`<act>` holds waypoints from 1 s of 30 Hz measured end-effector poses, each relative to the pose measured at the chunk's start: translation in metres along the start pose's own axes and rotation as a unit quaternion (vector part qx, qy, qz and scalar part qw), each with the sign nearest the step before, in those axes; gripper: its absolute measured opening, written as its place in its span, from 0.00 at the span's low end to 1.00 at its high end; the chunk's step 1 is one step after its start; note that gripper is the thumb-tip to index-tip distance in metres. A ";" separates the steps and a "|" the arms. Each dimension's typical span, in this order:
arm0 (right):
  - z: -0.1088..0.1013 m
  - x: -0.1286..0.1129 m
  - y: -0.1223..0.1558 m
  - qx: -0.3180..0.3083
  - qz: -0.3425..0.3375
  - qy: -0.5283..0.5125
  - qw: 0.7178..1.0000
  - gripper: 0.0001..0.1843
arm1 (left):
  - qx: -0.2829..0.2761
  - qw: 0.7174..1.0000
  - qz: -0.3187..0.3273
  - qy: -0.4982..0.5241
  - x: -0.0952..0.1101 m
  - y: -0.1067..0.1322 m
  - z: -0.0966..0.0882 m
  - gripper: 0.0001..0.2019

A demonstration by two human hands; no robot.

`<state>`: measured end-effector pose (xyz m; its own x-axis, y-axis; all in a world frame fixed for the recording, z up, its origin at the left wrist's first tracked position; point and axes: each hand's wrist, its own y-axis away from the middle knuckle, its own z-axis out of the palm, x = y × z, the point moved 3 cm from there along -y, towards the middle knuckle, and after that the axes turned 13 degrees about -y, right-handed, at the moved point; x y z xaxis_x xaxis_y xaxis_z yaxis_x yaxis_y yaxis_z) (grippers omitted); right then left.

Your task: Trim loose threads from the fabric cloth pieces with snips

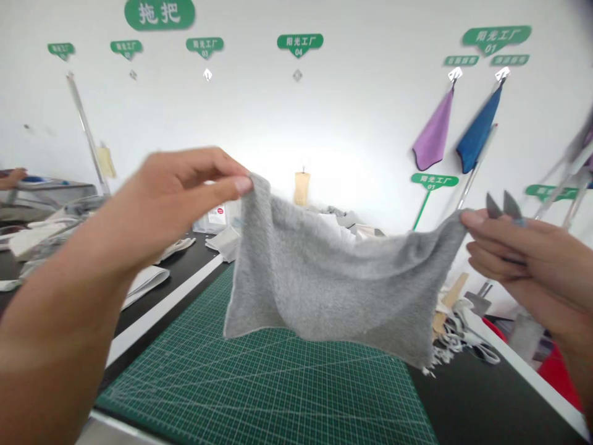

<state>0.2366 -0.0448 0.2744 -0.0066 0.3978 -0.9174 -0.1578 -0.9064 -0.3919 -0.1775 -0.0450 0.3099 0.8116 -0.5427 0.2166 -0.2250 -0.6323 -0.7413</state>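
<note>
Grey terry cloth (333,278) is pinched crosswise between left hand (185,191) and right hand (521,266), thread snips (503,206) also being held in the right.

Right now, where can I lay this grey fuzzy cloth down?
The green gridded cutting mat under the grey fuzzy cloth shows open grid; black tabletop lies right of it, below white scraps. Crowded: white fabric pieces left of the mat.

bright flat light, glare washing out the white wall (343,123) at 12 o'clock, faint soft shadows, edges bent by the wide lens, smeary blur at 2 o'clock, left hand (185,198) slightly soft
</note>
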 end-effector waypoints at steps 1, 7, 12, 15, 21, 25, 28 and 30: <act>0.012 0.005 0.006 -0.021 0.020 0.004 1.000 0.19 | -0.037 0.999 0.021 0.034 0.012 0.004 0.014 0.14; 0.083 0.039 0.041 -0.207 0.075 0.016 0.975 0.17 | -0.217 0.945 0.112 0.220 0.065 0.038 0.102 0.09; 0.096 0.060 0.045 -0.209 0.102 -0.012 0.973 0.16 | -0.280 0.890 0.060 0.356 0.075 0.048 0.137 0.08; 0.087 0.070 0.039 -0.153 0.116 -0.017 0.981 0.19 | -0.205 0.921 -0.017 0.330 0.046 0.039 0.143 0.09; 0.052 0.107 0.035 -0.135 0.198 -0.024 0.971 0.27 | 0.074 0.965 -0.191 0.163 -0.085 0.027 0.125 0.10; 0.023 0.140 0.037 -0.128 0.225 0.002 0.966 0.27 | 0.265 0.927 -0.240 -0.112 -0.166 0.045 0.078 0.14; 0.008 0.165 0.039 -0.118 0.245 0.010 0.962 0.27 | 0.321 0.884 -0.231 -0.248 -0.211 0.074 0.057 0.17; 0.002 0.180 0.039 -0.110 0.265 0.004 0.958 0.29 | 0.274 0.882 -0.238 -0.300 -0.244 0.097 0.058 0.18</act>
<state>0.2271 -0.0085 0.0943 -0.0206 -0.1262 -0.9918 0.0776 -0.9892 0.1242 -0.3656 0.0584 0.1485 0.9200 0.2060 0.3333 0.3796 -0.2581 -0.8884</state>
